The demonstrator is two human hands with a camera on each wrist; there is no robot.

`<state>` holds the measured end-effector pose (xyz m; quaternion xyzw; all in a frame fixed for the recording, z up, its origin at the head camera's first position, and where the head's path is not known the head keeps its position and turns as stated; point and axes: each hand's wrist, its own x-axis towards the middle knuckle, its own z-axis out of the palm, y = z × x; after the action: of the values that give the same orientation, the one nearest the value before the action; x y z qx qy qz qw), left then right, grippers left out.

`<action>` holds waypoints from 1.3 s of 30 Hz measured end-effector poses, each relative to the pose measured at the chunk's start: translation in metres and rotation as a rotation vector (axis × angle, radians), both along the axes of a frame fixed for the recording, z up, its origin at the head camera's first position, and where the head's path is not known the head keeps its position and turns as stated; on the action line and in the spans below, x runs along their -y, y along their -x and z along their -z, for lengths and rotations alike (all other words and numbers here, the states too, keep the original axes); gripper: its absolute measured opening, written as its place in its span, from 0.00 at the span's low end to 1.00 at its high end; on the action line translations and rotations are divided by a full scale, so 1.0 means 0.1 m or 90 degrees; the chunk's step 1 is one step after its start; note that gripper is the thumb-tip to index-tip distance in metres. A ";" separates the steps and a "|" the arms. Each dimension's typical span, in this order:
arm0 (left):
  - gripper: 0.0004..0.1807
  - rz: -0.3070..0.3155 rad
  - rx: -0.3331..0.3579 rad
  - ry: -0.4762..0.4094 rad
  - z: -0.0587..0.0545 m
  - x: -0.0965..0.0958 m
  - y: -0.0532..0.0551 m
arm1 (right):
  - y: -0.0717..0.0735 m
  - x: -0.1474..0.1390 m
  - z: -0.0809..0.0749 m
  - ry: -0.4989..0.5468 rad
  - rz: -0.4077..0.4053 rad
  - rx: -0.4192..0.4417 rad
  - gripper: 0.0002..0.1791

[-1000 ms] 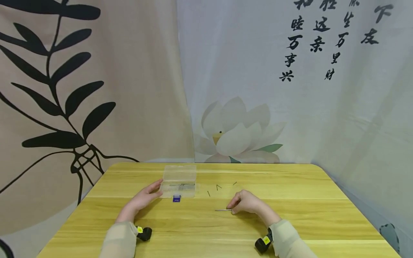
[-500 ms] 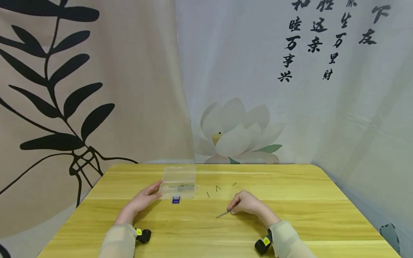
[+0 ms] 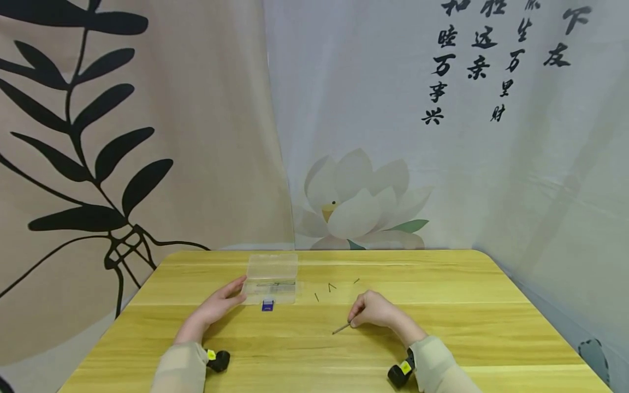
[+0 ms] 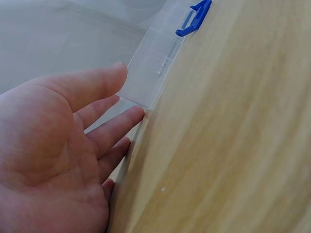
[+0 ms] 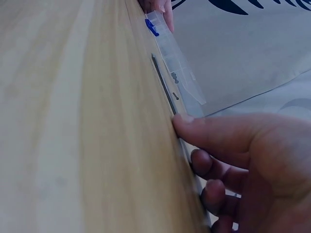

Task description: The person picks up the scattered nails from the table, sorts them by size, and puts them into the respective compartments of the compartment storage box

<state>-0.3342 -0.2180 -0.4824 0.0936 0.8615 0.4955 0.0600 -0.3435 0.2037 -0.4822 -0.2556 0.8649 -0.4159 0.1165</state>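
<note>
My right hand [image 3: 374, 310] pinches a thin grey metal rod [image 3: 341, 328] between thumb and fingers, low over the table. The rod's free end points left and toward me; in the right wrist view the rod [image 5: 164, 83] looks dark and slender, its kind unclear. My left hand [image 3: 218, 303] touches the left side of a clear plastic box [image 3: 249, 296], thumb and fingers extended at its corner [image 4: 141, 99]. The box's lid [image 3: 272, 266] stands raised at the back, and a blue latch [image 3: 267, 305] sits at its front. Thin dark rods [image 3: 275, 284] lie inside.
Several short dark slim pieces lie right of the box: one piece [image 3: 316, 297], a pair [image 3: 331, 287] forming a V, and another piece [image 3: 356, 281] farther right. The wooden table [image 3: 275, 349] ends at a printed cloth backdrop [image 3: 221, 136].
The rod's free end has swung from pointing straight left to pointing left and toward me. My right hand has barely shifted; the left hand stays at the box.
</note>
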 end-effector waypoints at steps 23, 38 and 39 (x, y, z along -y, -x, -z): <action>0.34 -0.001 0.009 -0.009 0.02 -0.01 -0.01 | 0.00 -0.18 -0.26 0.025 0.039 -0.045 0.03; 0.34 0.006 0.002 -0.009 -0.01 0.00 -0.01 | 0.00 -0.24 -0.50 0.042 0.109 -0.072 0.03; 0.34 0.007 0.004 -0.006 -0.01 0.00 -0.01 | 0.01 -0.25 -0.49 0.041 0.110 -0.074 0.03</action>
<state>-0.3333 -0.2183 -0.4810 0.0971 0.8583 0.4997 0.0645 -0.3443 0.2283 -0.4329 -0.2075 0.8751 -0.4366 0.0220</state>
